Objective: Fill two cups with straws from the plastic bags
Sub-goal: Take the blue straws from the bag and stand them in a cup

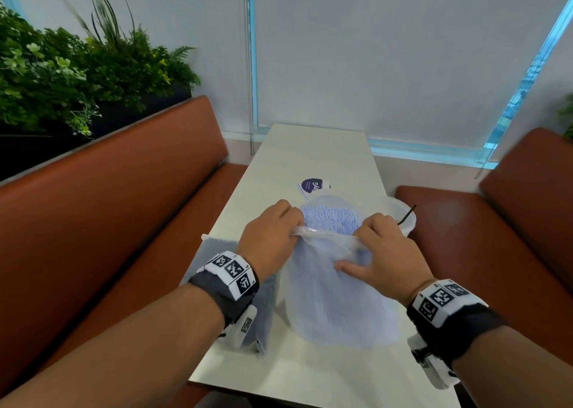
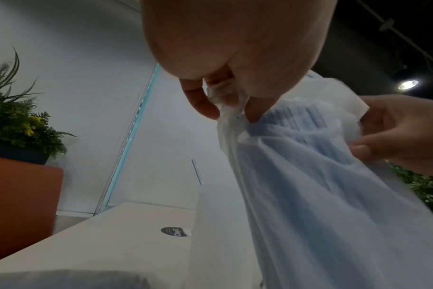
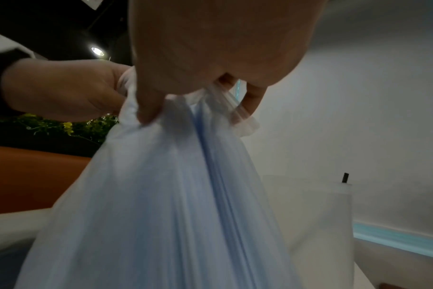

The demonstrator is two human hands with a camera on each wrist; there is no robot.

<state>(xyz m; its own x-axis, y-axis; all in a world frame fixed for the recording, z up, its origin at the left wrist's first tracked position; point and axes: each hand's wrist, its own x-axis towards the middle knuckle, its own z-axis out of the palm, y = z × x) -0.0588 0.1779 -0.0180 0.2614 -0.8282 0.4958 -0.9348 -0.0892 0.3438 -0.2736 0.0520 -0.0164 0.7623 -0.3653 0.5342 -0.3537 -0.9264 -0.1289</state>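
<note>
Both forearms reach forward over the table, knuckles up. The left hand pinches the left rim of the bag, fingers curled round the plastic; the right hand grips the right rim, thumb lying along the near face. The bag stands upright at mid-table, mouth upward and spread, its long axis vertical. Blue straws stand on end inside. A cup stands just right of the bag, holding one dark straw.
</note>
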